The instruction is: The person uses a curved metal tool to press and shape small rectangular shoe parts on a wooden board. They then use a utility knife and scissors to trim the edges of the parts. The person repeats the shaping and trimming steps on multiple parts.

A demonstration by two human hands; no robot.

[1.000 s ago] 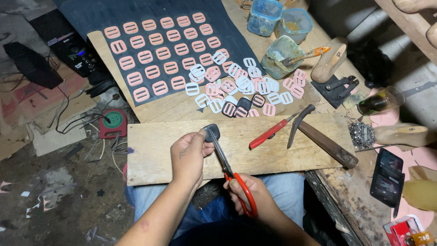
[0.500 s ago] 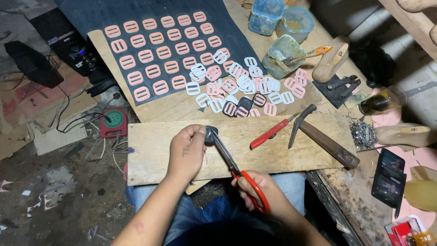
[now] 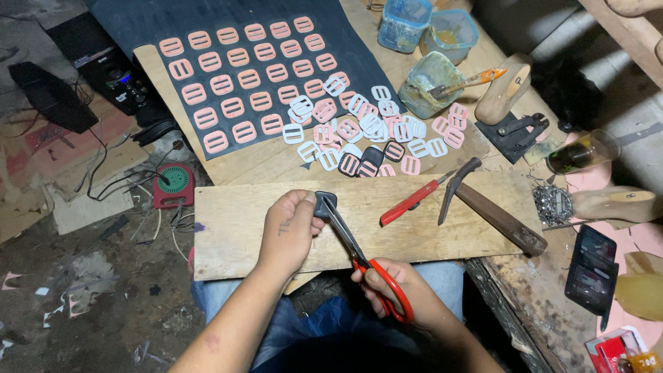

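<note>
My left hand pinches a small dark buckle-shaped piece above a wooden plank that lies across my lap. My right hand grips red-handled scissors, with the blades reaching up to the dark piece. Beyond the plank lies a loose pile of pink, white and dark buckle pieces. Further back, rows of pink buckle pieces sit on a dark sheet.
A red-handled tool and a hammer rest on the plank's right end. Plastic tubs, a glue pot with a brush, wooden shoe lasts, a tack pile and a phone crowd the right side. A red round device with cables lies at left.
The view has shifted slightly. My hands stay together at the dark piece, and the scissors have closed in on it a little.
</note>
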